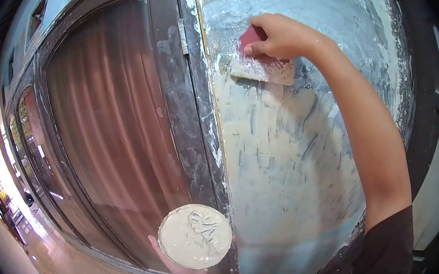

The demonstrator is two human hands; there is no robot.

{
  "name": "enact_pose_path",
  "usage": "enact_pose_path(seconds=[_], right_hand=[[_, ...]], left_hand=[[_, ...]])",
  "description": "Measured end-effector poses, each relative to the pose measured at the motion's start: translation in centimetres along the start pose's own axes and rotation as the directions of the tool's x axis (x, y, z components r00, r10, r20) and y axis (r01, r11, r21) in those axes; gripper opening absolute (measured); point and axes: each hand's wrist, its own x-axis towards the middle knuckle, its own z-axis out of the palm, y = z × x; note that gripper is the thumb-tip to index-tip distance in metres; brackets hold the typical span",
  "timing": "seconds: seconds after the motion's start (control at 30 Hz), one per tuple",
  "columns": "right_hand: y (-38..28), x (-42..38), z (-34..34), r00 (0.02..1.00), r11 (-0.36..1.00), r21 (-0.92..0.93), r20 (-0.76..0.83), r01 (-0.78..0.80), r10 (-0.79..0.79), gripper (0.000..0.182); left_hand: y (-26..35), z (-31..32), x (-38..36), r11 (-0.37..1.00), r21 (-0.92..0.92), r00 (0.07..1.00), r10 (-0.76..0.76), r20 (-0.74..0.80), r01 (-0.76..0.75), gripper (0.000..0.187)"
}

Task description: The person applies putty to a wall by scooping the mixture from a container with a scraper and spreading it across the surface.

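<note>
My right hand (pixel 282 36) is closed around a dark red putty spreader (pixel 252 64), with the thumb pressed on its face. White putty is smeared over the spreader, and its wide lower edge lies against the wall (pixel 284 146). Cream putty in streaky patches covers much of the wall below the blade; above it, bluish-grey surface shows. Down at the lower middle, my left hand (pixel 179 271) supports a round tub (pixel 160 242) from beneath and the side. Thick cream putty (pixel 185 248) fills the tub, with gouge marks on its top. Most of the left fingers are hidden behind the tub.
Left of the wall stands a dark wooden door (pixel 175 88) with a hinge (pixel 183 36) and a glass pane backed by a brown curtain (pixel 111 110). A tiled floor (pixel 78 261) runs toward a bright opening at far left. Another dark frame (pixel 421 64) borders the wall's right side.
</note>
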Motion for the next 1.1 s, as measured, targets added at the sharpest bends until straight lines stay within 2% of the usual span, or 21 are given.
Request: enact_pose_path(seconds=[0.03,0.1,0.17,0.27,0.33,0.4,0.47,0.5,0.53,0.6,0.67,0.73,0.8,0.87,0.93,1.0,1.03,1.07,1.1], right_hand=[[-0.3,-0.4,0.4,0.999,0.999,-0.018,-0.023,0.036,-0.036,0.043],[-0.2,-0.5,1.2,0.994,0.994,-0.048,-0.031,0.100,-0.102,0.044],[0.1,-0.3,1.3,0.994,0.994,-0.060,-0.057,0.090,-0.093,0.044],[0.6,-0.4,0.2,0.990,0.998,-0.020,-0.130,0.052,-0.054,0.042],[0.5,-0.3,-0.4,0.992,0.992,0.098,-0.087,-0.080,0.089,0.040],[0.1,-0.7,-0.1,0.997,0.996,0.091,-0.064,-0.027,0.033,0.040],[-0.7,-1.0,1.3,0.987,0.989,0.003,-0.052,0.149,-0.149,0.039],[-1.7,-1.1,1.2,0.997,0.998,-0.058,0.078,0.017,-0.013,0.045],[-1.4,-1.0,1.4,0.997,0.998,-0.056,0.079,0.014,-0.010,0.045],[-0.5,-0.4,1.6,0.991,0.995,-0.065,-0.109,0.077,-0.083,0.039],[0.0,-0.1,0.2,0.987,0.997,-0.058,-0.152,0.048,-0.057,0.039],[-0.4,-0.1,-1.2,0.998,0.997,-0.048,-0.037,-0.061,0.059,0.044],[-1.1,-0.7,-0.9,0.999,0.999,-0.016,-0.033,-0.042,0.042,0.045],[-1.7,-1.1,0.4,0.995,0.995,-0.027,-0.005,0.096,-0.096,0.045],[-2.5,-1.1,1.4,0.998,0.998,-0.048,0.052,0.040,-0.037,0.045],[-2.8,-1.0,1.8,0.997,0.991,-0.123,0.061,-0.044,0.051,0.046],[-1.8,-0.7,2.1,0.999,0.995,-0.100,-0.047,-0.027,0.023,0.046],[-1.0,-0.3,1.5,0.999,0.995,-0.100,-0.049,-0.026,0.021,0.046],[-0.2,0.2,1.0,0.993,0.997,-0.068,-0.115,-0.037,0.029,0.044]], left_hand=[[0.0,0.0,-0.1,0.997,0.078,0.999,0.003,0.037,-0.006,0.092],[0.1,-0.1,-0.1,0.998,0.053,0.998,-0.021,0.065,0.018,0.092],[0.1,-0.3,0.0,0.999,0.030,0.994,-0.045,0.097,0.042,0.092],[0.2,-0.7,0.0,0.991,0.134,0.992,-0.038,0.124,0.021,0.093],[0.4,-0.6,-0.1,0.996,0.090,0.997,-0.033,0.067,0.027,0.093],[0.6,-0.3,-0.2,0.995,0.100,0.993,-0.035,0.115,0.023,0.093],[0.7,-0.7,-0.2,0.993,0.112,0.987,-0.038,0.158,0.020,0.093],[0.7,-1.2,0.0,0.995,0.100,0.997,0.011,0.077,-0.019,0.093],[0.7,-1.5,0.2,0.994,0.092,0.998,0.057,-0.004,-0.057,0.093],[0.6,-1.3,0.0,0.991,0.131,0.999,0.027,0.042,-0.032,0.092],[0.6,-0.9,-0.2,0.985,0.172,0.996,0.000,0.087,-0.015,0.091],[0.6,-0.8,-0.3,0.995,0.100,0.997,0.005,0.076,-0.013,0.091],[0.6,-0.1,-0.5,0.996,0.086,0.994,-0.019,0.106,0.010,0.091],[0.4,-0.1,-0.6,0.997,0.073,0.990,-0.041,0.136,0.032,0.091],[0.2,-0.6,-0.3,0.997,0.069,0.999,0.020,0.040,-0.022,0.093],[0.1,0.0,-0.5,1.000,0.028,0.994,-0.010,0.104,0.007,0.093],[0.1,0.2,-0.6,0.999,-0.012,0.986,-0.033,0.166,0.036,0.093],[0.2,0.1,-0.4,0.999,-0.012,0.985,-0.031,0.169,0.034,0.093],[0.4,-0.1,-0.2,0.995,-0.096,0.995,-0.010,0.101,0.020,0.094]])
